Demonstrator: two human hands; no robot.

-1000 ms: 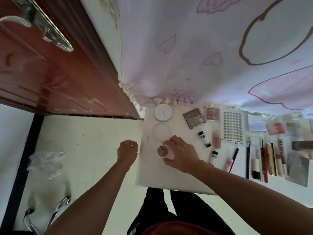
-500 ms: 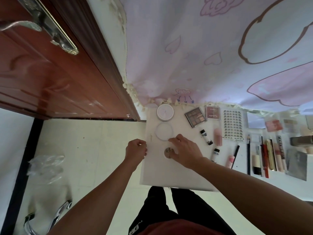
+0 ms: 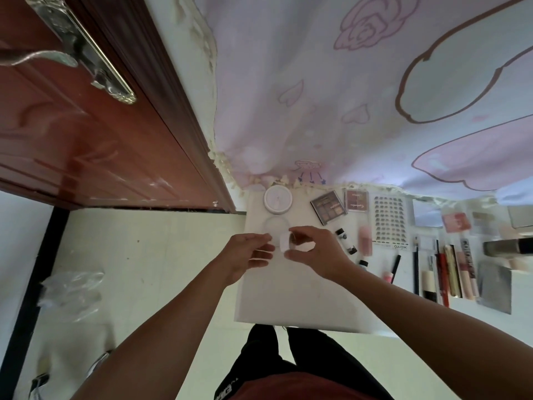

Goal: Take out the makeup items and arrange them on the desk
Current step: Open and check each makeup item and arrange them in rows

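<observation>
The person's right hand [image 3: 315, 254] is pinching a small round white pot with a brown top [image 3: 286, 241] between thumb and curled fingers, holding it tipped on edge just above the nine o'clock end of the flat white desk [image 3: 288, 301]. The left hand [image 3: 245, 255] is hovering at the pot's nine o'clock, its fingers loosely straight and gripping nothing; whether its thumb is touching the pot's wall cannot be told. Much of the arranging is looking done. At the pot's twelve o'clock a clear round disc [image 3: 276, 224] and a wide white jar with a pale lid [image 3: 277, 200] are lying in a line. Running out toward three o'clock are a dark square eyeshadow palette [image 3: 328, 207], a pink-brown blush palette [image 3: 357, 201], a white sheet of dark lash clusters [image 3: 389, 223], a pink tube [image 3: 365, 241] and a close row of pencils and lipsticks [image 3: 444, 272]. What is probably remaining is setting this pot down in the bare patch under the hands, below the disc. A crumpled clear plastic bag [image 3: 72, 287] is lying on the floor at eight o'clock, and whether it is holding more items cannot be made out.
</observation>
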